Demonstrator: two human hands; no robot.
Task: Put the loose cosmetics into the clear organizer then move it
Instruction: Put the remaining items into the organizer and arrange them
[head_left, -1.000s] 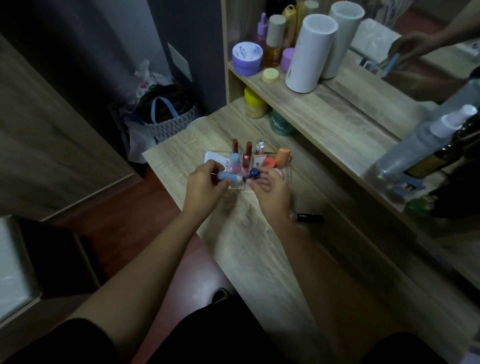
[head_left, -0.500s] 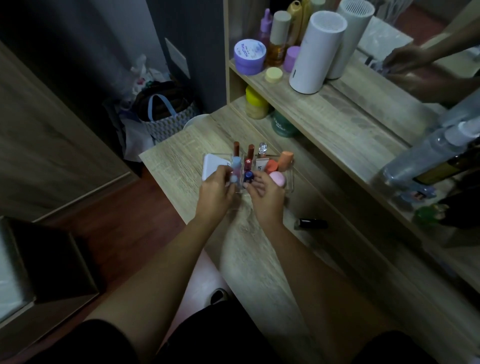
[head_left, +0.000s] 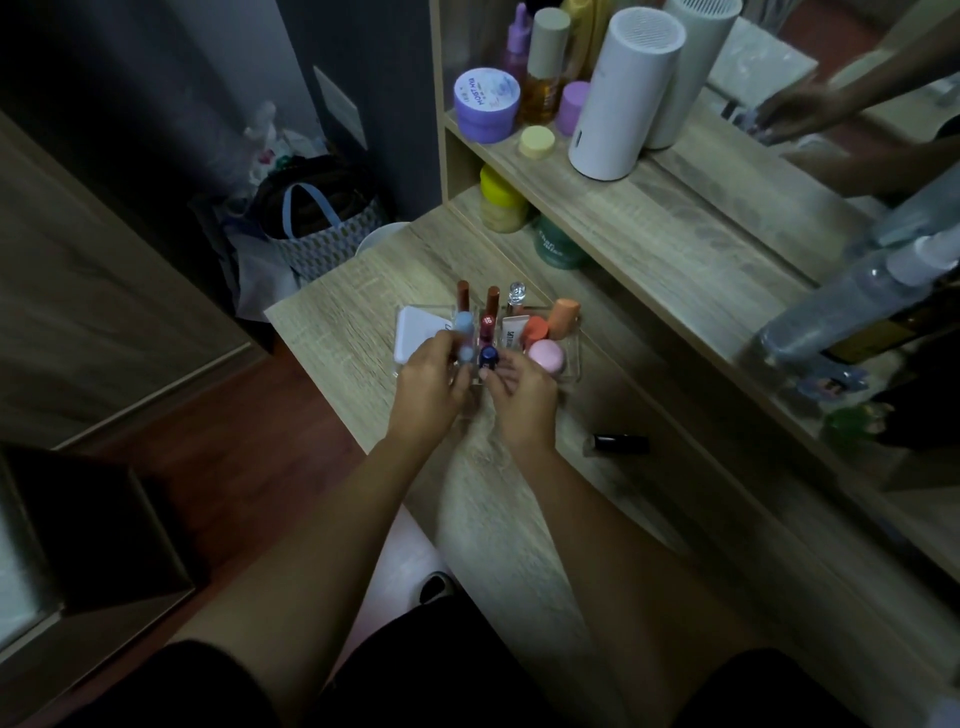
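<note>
A clear organizer (head_left: 574, 364) stands on the wooden table (head_left: 519, 519) and holds several cosmetics: two brown-red lip tubes, a white compact (head_left: 415, 332), an orange tube (head_left: 564, 316) and a pink round case (head_left: 546, 356). My left hand (head_left: 427, 384) grips a light blue tube (head_left: 464, 326), which stands nearly upright in a front-left slot. Beside it, my right hand (head_left: 523, 399) pinches a small dark blue capped bottle (head_left: 488, 357) at the organizer's front edge. One black lipstick (head_left: 621, 443) lies loose on the table, to the right of my right hand.
A raised shelf (head_left: 649, 218) behind the table carries a tall white cylinder (head_left: 621, 93), a purple jar (head_left: 486, 104) and bottles. Yellow and green jars sit under it. A spray bottle (head_left: 852, 306) lies at the right. A bag (head_left: 322, 228) sits on the floor to the left.
My left hand has turned the light blue tube from lying crosswise to upright and lowered it into the organizer. My right hand has stayed at the dark blue bottle.
</note>
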